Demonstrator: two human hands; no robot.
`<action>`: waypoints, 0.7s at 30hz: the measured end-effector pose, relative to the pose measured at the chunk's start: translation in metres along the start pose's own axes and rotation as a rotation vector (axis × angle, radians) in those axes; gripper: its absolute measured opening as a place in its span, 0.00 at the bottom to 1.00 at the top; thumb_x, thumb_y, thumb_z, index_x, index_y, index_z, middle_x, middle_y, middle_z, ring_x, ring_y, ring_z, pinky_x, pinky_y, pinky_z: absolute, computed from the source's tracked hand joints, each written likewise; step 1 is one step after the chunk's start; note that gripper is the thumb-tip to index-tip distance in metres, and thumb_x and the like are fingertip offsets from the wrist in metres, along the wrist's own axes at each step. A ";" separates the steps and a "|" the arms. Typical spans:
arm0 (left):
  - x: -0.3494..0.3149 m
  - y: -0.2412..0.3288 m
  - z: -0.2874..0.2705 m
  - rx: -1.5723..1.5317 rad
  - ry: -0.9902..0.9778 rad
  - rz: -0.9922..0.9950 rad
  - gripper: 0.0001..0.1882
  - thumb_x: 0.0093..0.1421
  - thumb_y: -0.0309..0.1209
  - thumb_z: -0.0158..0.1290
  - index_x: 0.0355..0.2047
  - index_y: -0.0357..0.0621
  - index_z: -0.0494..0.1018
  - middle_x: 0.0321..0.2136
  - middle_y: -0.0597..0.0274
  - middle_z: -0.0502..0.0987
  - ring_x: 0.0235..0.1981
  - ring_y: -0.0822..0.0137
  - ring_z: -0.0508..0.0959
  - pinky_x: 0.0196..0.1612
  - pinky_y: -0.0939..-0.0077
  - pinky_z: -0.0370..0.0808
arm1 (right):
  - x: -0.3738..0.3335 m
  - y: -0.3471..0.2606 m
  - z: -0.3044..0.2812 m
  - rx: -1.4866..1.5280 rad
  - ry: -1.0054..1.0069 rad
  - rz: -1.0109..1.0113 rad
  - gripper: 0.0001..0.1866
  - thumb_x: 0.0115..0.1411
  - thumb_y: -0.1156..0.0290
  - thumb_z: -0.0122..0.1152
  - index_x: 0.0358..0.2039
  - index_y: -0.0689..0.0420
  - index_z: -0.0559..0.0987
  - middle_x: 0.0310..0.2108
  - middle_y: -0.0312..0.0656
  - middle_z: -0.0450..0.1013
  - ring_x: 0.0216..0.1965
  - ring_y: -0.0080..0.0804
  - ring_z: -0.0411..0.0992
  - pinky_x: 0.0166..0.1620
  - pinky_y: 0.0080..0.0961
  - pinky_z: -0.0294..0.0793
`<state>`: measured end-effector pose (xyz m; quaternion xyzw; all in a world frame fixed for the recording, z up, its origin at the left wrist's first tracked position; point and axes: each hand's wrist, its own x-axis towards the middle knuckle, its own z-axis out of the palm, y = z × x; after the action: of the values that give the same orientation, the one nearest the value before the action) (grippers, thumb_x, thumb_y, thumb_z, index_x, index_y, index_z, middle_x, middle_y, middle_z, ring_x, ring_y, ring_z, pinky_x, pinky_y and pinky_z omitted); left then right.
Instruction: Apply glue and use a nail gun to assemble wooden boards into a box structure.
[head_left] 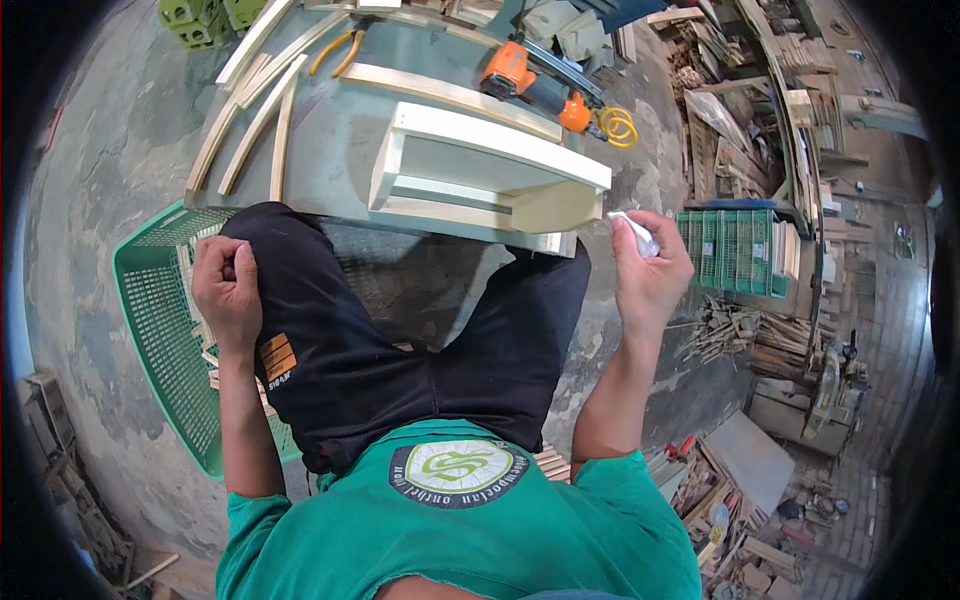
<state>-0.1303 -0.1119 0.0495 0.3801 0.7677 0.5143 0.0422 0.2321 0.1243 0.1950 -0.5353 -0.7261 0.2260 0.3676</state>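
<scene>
My right hand is raised beside the right end of the workbench, its fingers pinched round a crumpled white piece of tissue or cloth. My left hand is curled closed by my left thigh; what it holds, if anything, is hidden. In front of me a pale wooden box frame rests at the near edge of the bench. Its long front side is open and its right end piece is rounded. Neither hand touches it.
An orange nail gun with a coiled yellow hose lies behind the frame. Yellow-handled pliers and wooden strips are on the bench. A green basket stands at my left, green crates at right, among scrap wood.
</scene>
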 end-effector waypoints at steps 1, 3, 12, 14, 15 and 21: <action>0.000 0.000 0.000 -0.001 -0.003 0.006 0.05 0.68 0.25 0.59 0.33 0.37 0.77 0.31 0.66 0.71 0.27 0.75 0.66 0.30 0.79 0.64 | 0.000 0.000 0.001 0.001 0.006 0.002 0.05 0.63 0.77 0.72 0.39 0.62 0.85 0.32 0.35 0.80 0.33 0.18 0.74 0.36 0.20 0.73; 0.000 0.000 0.001 0.008 0.002 0.007 0.06 0.68 0.25 0.59 0.33 0.37 0.77 0.31 0.67 0.71 0.27 0.75 0.66 0.30 0.79 0.64 | 0.000 -0.001 0.002 -0.070 -0.010 0.014 0.06 0.62 0.76 0.72 0.38 0.61 0.86 0.30 0.37 0.81 0.31 0.19 0.75 0.35 0.21 0.73; -0.001 0.001 0.000 0.029 0.004 0.046 0.06 0.69 0.25 0.58 0.33 0.37 0.76 0.31 0.66 0.71 0.27 0.75 0.67 0.30 0.79 0.64 | 0.002 -0.010 0.007 -0.162 -0.015 -0.119 0.06 0.59 0.77 0.72 0.37 0.62 0.85 0.31 0.45 0.82 0.31 0.33 0.80 0.36 0.29 0.77; 0.000 0.002 0.001 0.023 0.004 0.047 0.06 0.69 0.24 0.58 0.33 0.37 0.76 0.31 0.66 0.71 0.28 0.75 0.67 0.31 0.79 0.64 | 0.002 -0.008 0.007 -0.192 -0.012 -0.137 0.06 0.59 0.76 0.72 0.37 0.62 0.85 0.32 0.46 0.82 0.31 0.35 0.81 0.37 0.30 0.77; 0.000 0.003 0.001 0.016 0.003 0.046 0.06 0.69 0.24 0.58 0.33 0.37 0.76 0.31 0.66 0.71 0.28 0.75 0.67 0.31 0.79 0.65 | 0.002 -0.007 0.006 -0.225 -0.011 -0.154 0.06 0.59 0.76 0.72 0.37 0.62 0.85 0.32 0.46 0.82 0.32 0.37 0.81 0.37 0.31 0.77; 0.002 0.004 0.002 0.021 0.004 0.049 0.06 0.69 0.24 0.58 0.33 0.37 0.76 0.31 0.65 0.72 0.28 0.74 0.67 0.32 0.79 0.66 | 0.002 -0.004 0.002 -0.285 -0.027 -0.215 0.08 0.61 0.74 0.74 0.39 0.59 0.86 0.29 0.40 0.82 0.31 0.23 0.77 0.36 0.25 0.76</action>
<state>-0.1283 -0.1090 0.0529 0.3983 0.7636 0.5076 0.0238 0.2274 0.1255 0.1972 -0.4984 -0.8087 0.0875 0.3001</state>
